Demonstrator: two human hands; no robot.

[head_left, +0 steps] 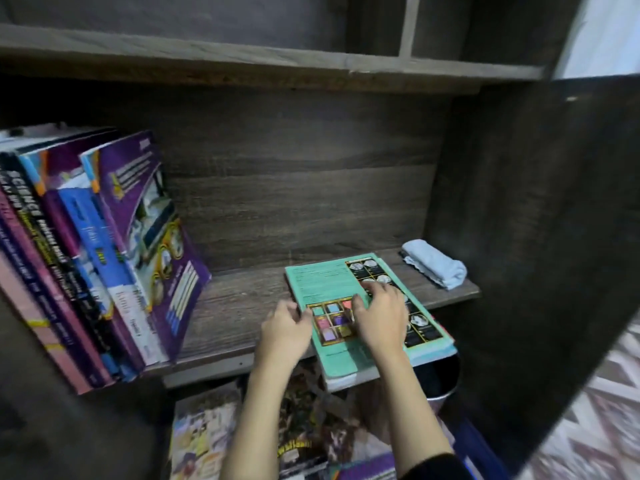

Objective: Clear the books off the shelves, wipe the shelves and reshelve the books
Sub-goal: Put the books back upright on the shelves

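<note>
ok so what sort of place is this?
Probably a home study corner: a dark wooden bookshelf with school textbooks leaning at the left, a green book lying flat, and a folded blue cloth on the same shelf.

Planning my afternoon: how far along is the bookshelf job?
Seemingly late. Done: several books lean at the left of the shelf; the cloth lies folded at the right. In hand: the teal book lies flat, right hand on its cover, left hand pinching its edge. Left: the books below need shelving.
</note>
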